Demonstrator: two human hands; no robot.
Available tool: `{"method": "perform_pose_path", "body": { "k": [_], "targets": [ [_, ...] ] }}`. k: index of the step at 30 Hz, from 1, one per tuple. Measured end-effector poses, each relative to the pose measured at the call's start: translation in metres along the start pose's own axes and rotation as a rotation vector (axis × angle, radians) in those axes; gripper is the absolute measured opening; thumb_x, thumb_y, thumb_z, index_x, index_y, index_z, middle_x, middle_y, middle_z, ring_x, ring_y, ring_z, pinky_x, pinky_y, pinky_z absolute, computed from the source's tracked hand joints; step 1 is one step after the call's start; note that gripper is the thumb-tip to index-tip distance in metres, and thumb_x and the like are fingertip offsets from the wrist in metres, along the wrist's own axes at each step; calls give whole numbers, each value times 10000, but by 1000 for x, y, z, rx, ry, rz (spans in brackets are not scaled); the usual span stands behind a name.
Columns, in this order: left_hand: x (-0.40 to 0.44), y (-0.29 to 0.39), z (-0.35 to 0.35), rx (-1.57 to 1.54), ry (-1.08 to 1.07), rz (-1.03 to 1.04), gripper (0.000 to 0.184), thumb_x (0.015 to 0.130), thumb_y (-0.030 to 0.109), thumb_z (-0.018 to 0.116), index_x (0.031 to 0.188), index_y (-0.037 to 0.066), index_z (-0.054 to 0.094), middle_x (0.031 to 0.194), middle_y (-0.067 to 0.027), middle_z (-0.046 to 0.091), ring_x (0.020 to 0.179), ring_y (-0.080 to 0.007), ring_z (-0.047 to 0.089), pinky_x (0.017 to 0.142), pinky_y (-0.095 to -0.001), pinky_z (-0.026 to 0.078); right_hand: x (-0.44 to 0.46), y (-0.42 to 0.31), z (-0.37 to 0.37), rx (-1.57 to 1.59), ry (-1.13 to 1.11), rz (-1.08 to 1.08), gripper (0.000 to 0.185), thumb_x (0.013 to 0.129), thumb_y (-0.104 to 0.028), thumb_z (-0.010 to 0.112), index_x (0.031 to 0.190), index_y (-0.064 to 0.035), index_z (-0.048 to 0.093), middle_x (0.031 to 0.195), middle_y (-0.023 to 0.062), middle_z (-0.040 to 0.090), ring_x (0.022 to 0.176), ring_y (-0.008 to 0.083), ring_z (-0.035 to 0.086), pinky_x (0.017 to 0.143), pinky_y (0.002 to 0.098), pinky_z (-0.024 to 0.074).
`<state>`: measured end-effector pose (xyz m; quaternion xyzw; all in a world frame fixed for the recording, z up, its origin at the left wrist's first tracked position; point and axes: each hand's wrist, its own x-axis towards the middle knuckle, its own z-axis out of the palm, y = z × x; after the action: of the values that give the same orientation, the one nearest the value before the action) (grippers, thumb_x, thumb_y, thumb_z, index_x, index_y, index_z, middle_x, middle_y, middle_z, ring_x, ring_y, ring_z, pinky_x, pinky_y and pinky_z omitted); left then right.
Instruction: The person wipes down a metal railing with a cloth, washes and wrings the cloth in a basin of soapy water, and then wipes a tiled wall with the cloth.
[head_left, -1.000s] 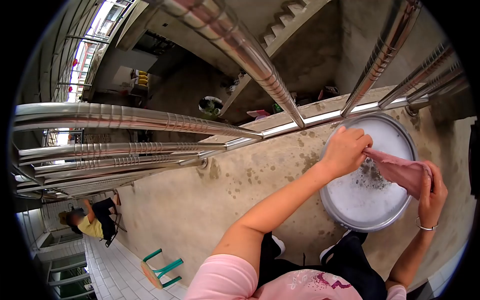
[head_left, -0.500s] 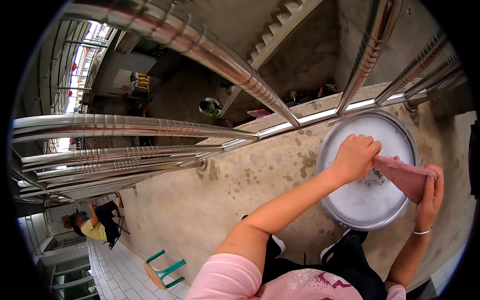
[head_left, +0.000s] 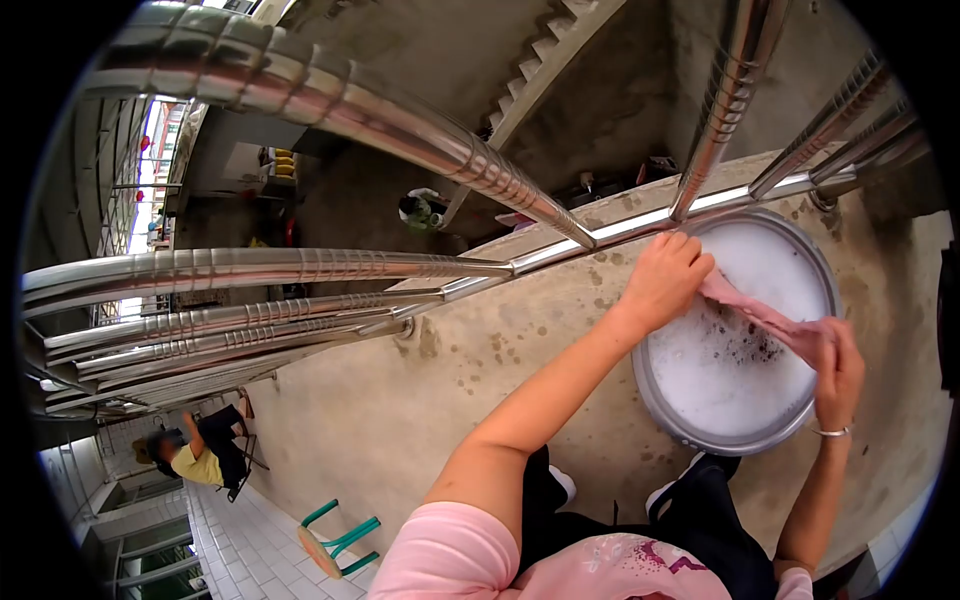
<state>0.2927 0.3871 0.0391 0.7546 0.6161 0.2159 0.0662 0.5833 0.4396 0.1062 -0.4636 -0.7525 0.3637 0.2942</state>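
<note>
A pink cloth (head_left: 755,312) is stretched as a narrow, twisted strip between my two hands, above a round grey basin (head_left: 650,385). My left hand (head_left: 665,280) grips one end, fingers closed, over the basin's upper left rim. The other end is pinched in my right hand (head_left: 840,372), near the right rim; a bracelet circles that wrist. White foam (head_left: 765,250) covers what is in the basin. Below the cloth, dark specks (head_left: 752,345) are scattered over the foam.
Metal railings (head_left: 300,265) run along the ledge beside the basin, with a lower level and a staircase (head_left: 530,85) beyond. A stool with green legs (head_left: 340,540) lies toward the lower left. Farther left, a person in a yellow top (head_left: 200,465) sits on a chair.
My left hand has moved up and left, pulling the cloth from a wide fold into a thinner strip. My right hand shifted slightly left. More dark specks show on the foam.
</note>
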Motion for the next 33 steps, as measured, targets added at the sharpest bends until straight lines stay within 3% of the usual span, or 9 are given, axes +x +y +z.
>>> {"method": "perform_pose_path", "body": {
  "k": [5,10,12,17,21,23,28,31,33],
  "targets": [
    [-39,15,69,174,-123,140,196,753,129,572,938,93,627,907,-64,580,960,-223,521,867,-358,408,-7,41,59,-344,-420,-160,171,800,-13,551,954,-23,625,964,146,586,887,353,564,815,388,471],
    [-60,37,109,206,-482,2,163,813,160,538,905,132,670,975,-35,622,1014,-183,551,925,-354,380,-39,113,105,-611,-499,-277,168,751,7,541,882,-39,636,974,136,588,914,308,565,792,407,478],
    [-61,39,110,171,-502,-25,160,813,153,551,886,126,690,967,-38,651,979,-197,594,920,-357,406,-49,127,110,-921,-802,-96,190,719,-14,558,877,-38,661,972,138,614,887,308,596,759,399,502],
    [-44,31,84,-96,-928,-126,206,728,158,575,824,38,712,897,-188,690,870,-322,671,773,-446,523,-41,114,97,-863,-1012,68,155,731,-103,559,836,-54,663,807,162,662,822,332,646,732,445,516],
    [-22,14,43,-353,-654,-256,189,833,163,520,933,75,654,987,-172,616,976,-331,588,830,-437,480,-20,95,60,-262,-414,278,160,842,-189,531,926,-86,621,800,185,644,791,404,611,722,475,483],
    [-21,9,47,-169,-295,-282,230,827,130,563,1045,69,599,1027,-152,585,996,-339,560,844,-432,471,-11,96,48,-465,-214,73,297,801,-168,624,1075,-60,585,1095,178,610,1004,363,563,835,427,461],
    [-17,24,54,-204,-118,-160,318,781,59,588,1096,40,556,1061,-146,565,1031,-335,533,878,-426,451,-12,75,72,-590,-264,-189,677,709,-178,726,1310,-56,441,1283,175,494,1175,353,474,1005,434,385],
    [-18,29,65,-273,-239,-139,292,794,91,551,1071,4,579,1070,-188,582,1056,-346,539,911,-434,441,-20,74,107,-618,-644,-106,885,628,-275,802,1367,-66,363,1289,172,495,1221,332,445,1061,430,331],
    [-35,33,99,-118,10,-95,167,796,100,504,897,4,597,942,-171,604,929,-301,583,801,-423,480,-23,85,133,-854,-773,59,678,671,-160,725,1290,-62,466,1160,160,592,1070,341,570,954,452,419]
  ]
}}
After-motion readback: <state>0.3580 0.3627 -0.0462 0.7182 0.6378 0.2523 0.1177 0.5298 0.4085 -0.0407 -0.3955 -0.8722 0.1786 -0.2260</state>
